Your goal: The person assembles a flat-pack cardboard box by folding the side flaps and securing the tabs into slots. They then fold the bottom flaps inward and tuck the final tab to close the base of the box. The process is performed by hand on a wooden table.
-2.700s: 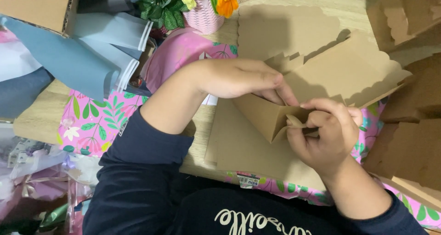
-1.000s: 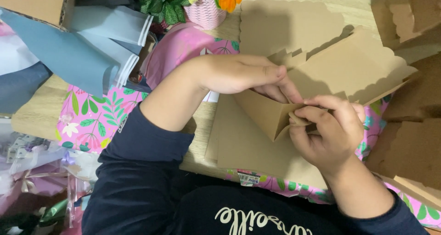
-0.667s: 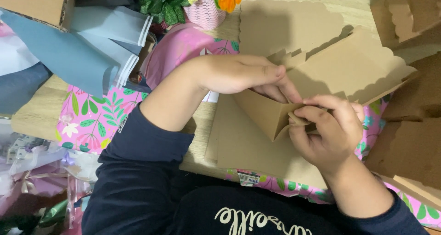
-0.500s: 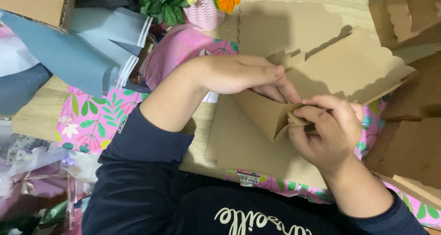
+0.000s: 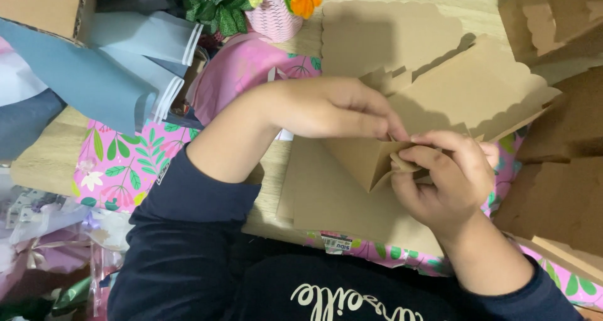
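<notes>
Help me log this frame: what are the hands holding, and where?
Both hold a brown cardboard box blank: the left hand pinches its folded corner, the right hand grips the small tab there.

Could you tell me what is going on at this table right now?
A person is folding a flat brown cardboard box blank over a wooden table. The left hand pinches a raised flap from above, while the right hand presses a small tab against that same corner. The box is only partly formed. Pink floral wrapping paper lies underneath, grey-blue paper sheets sit to the left, and more cardboard pieces are stacked on the right.
</notes>
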